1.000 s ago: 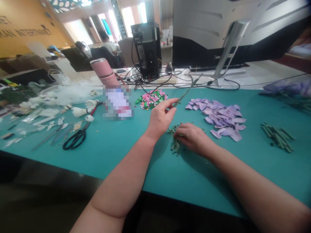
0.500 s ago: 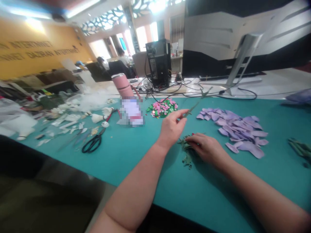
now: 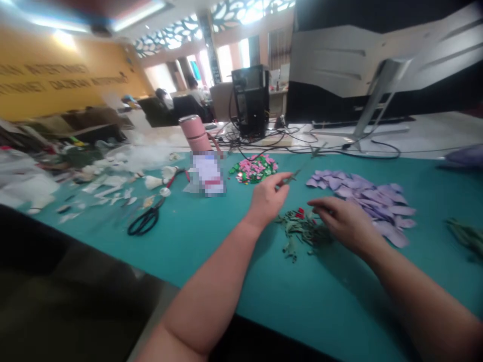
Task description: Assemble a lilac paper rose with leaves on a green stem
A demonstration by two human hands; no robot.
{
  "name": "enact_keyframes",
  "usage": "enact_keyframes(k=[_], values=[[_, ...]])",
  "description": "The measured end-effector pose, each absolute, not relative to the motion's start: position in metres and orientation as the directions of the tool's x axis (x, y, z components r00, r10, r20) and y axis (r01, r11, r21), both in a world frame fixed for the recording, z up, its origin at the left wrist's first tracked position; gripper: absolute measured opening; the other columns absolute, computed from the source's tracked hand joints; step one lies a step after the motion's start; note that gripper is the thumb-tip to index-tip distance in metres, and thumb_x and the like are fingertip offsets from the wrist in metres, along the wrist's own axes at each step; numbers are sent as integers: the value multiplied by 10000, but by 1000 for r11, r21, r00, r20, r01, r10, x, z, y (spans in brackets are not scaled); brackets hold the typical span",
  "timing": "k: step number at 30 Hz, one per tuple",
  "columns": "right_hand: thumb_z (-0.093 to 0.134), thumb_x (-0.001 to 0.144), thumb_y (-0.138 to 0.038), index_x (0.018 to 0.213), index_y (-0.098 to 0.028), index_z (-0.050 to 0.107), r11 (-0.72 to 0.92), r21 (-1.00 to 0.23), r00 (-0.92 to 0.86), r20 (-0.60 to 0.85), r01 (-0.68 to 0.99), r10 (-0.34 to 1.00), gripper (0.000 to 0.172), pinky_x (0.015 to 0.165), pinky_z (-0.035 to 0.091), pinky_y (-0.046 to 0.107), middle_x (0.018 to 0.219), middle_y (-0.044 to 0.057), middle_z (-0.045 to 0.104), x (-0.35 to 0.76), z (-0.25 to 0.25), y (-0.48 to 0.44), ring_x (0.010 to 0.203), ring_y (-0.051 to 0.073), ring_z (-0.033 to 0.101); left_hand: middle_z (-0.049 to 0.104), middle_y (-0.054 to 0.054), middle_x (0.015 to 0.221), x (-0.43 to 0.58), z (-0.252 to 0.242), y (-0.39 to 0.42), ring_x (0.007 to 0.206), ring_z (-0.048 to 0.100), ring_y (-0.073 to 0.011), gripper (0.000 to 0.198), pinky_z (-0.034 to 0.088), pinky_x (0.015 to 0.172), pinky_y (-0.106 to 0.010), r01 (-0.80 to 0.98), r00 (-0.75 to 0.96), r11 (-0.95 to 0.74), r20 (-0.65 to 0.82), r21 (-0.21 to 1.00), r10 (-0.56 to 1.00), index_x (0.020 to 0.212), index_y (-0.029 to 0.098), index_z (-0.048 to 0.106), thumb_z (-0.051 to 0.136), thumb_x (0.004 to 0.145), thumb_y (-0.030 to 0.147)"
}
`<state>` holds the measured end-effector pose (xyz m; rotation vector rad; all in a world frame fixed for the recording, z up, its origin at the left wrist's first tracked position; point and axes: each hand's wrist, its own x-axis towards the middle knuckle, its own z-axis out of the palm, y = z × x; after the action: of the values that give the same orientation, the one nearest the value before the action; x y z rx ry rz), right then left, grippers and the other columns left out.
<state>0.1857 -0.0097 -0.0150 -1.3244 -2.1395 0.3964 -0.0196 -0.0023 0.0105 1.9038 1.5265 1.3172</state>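
My left hand (image 3: 268,199) is shut on a thin green stem (image 3: 302,166), which rises from its fingertips toward the far right and ends in a small leaf. My right hand (image 3: 345,222) hovers with its fingers slightly apart, holding nothing visible. Just left of it lies a loose heap of small green leaves with red bits (image 3: 300,230). Its fingertips reach toward a pile of lilac fabric petals (image 3: 364,198), with part of the pile hidden behind the hand. Pink and green pieces (image 3: 253,169) lie beyond my left hand.
Everything lies on a teal mat (image 3: 226,251). To the left are black-handled scissors (image 3: 145,222), a pink flask (image 3: 194,133) and a pixelated object (image 3: 207,174). Green stems (image 3: 468,236) lie far right. Cables and a computer tower (image 3: 251,100) stand behind the mat's far edge.
My right hand has lifted off the leaves and moved right toward the petals. The leaf heap looks more spread, with red bits showing. My left hand stays on the stem.
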Motion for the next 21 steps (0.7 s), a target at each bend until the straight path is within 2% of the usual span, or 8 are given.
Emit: enact_keyframes(k=[4, 8, 14, 18, 21], values=[[453, 888, -235, 1082, -229, 699, 353, -586, -289, 205, 730, 935, 313, 748, 494, 318, 895, 21, 762, 193, -3, -8, 814, 193, 690, 708, -36, 981, -20, 12, 1, 750, 617, -117, 343, 529, 730, -245, 552, -42, -319, 407, 771, 912, 1161, 194, 698, 574, 843, 167], [449, 903, -218, 1052, -232, 677, 378, -602, -390, 117, 704, 913, 273, 732, 490, 293, 918, 14, 760, 187, -1, -13, 818, 179, 685, 702, -24, 946, -19, 14, 0, 660, 583, -98, 344, 510, 650, -228, 554, -35, -309, 392, 773, 919, 1155, 203, 701, 573, 837, 177], [392, 954, -193, 1069, -212, 633, 522, -504, -559, 90, 688, 824, 268, 727, 476, 302, 979, 54, 751, 170, -9, -25, 834, 198, 687, 688, -7, 889, -19, 13, 0, 597, 550, -85, 342, 492, 606, -219, 564, -43, -300, 390, 770, 920, 1141, 212, 707, 579, 825, 176], [379, 968, -191, 1129, -231, 605, 533, -592, -605, 93, 605, 791, 280, 773, 491, 293, 1028, 37, 754, 169, -11, -25, 906, 185, 697, 686, -6, 883, -19, 13, 2, 600, 545, -85, 346, 495, 620, -221, 566, -46, -299, 392, 768, 919, 1134, 212, 708, 579, 817, 161], [389, 963, -206, 1122, -238, 612, 468, -654, -504, 151, 594, 850, 275, 810, 497, 301, 1018, 22, 757, 178, -10, -18, 931, 178, 692, 686, -7, 883, -20, 13, 2, 617, 552, -91, 351, 498, 632, -224, 554, -41, -306, 393, 774, 919, 1141, 213, 704, 573, 819, 162]])
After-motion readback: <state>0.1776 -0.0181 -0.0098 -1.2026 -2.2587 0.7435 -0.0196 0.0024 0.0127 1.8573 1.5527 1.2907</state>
